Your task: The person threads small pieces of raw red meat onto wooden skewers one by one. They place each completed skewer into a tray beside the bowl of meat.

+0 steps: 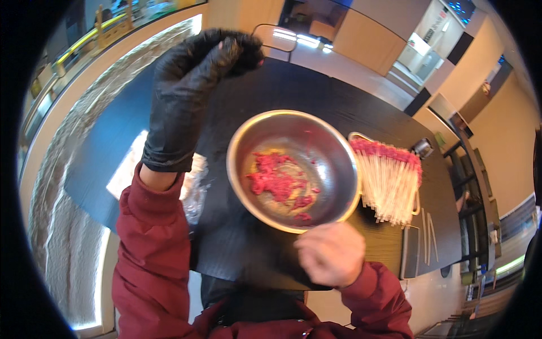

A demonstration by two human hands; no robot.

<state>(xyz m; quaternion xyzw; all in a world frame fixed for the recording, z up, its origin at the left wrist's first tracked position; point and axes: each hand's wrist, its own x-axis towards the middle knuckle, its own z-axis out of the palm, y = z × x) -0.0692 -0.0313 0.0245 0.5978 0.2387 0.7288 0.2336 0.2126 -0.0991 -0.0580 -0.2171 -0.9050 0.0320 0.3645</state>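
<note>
A black glove covers my left hand [203, 72], raised over the far left part of the table. Its fingers are curled in, and whether they hold anything is hidden. A steel mixing bowl [239, 137] stands in front of me with red minced meat [275, 178] smeared on its bottom. My bare right hand [332, 252] is blurred at the bowl's near rim, fingers curled; I cannot tell if it touches the rim. Right of the bowl, many wooden skewers [387, 186] lie side by side on a metal tray [417, 203], their far ends coated in red meat [381, 148].
The dark table [237, 254] carries a crumpled clear plastic bag [197, 186] and a white sheet [127, 169] at left. At right are a small metal cup [422, 147], a few loose skewers [430, 237] and a dark flat board [410, 250]. A metal-framed chair [275, 42] stands beyond.
</note>
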